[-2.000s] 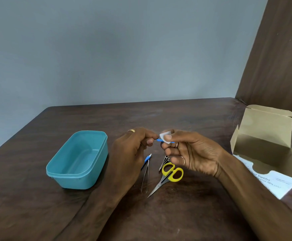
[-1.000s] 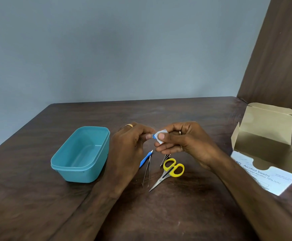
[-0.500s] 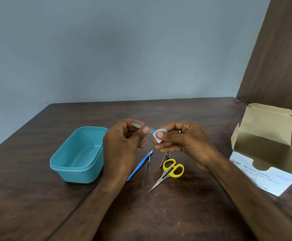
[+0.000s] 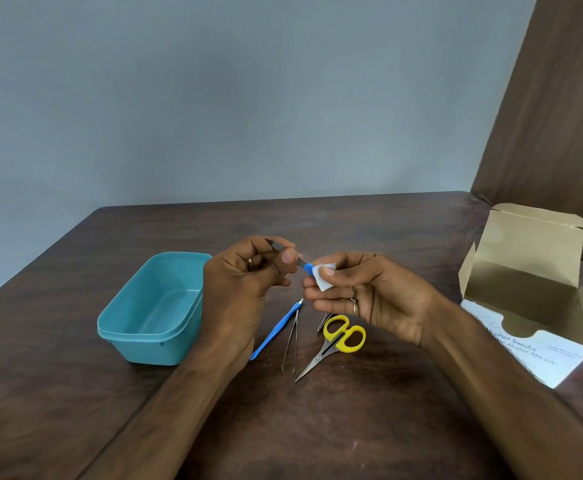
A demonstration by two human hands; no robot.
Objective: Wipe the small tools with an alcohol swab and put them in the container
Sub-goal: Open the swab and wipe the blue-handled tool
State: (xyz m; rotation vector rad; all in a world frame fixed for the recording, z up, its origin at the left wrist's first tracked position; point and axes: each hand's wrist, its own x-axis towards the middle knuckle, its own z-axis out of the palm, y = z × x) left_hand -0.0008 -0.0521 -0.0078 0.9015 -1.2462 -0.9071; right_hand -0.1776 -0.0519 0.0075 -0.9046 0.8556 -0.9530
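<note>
On the table (image 4: 369, 230), the container (image 4: 151, 310) sits at the left, the open swab box (image 4: 532, 292) far off at the right. Between them lie a pick (image 4: 276, 332), tweezers (image 4: 292, 341) just right of it, then scissors (image 4: 335, 344). Above those, both hands meet: left hand (image 4: 245, 285) and right hand (image 4: 376, 296), swab (image 4: 321, 277) between.

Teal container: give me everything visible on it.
The teal container is a rounded-rectangular tub that looks like plastic, with a thicker rim lip and no lid on. It sits upright on the dark wooden table, open and with nothing visible inside. The left hand hovers beside its right edge; whether they touch cannot be told.
</note>
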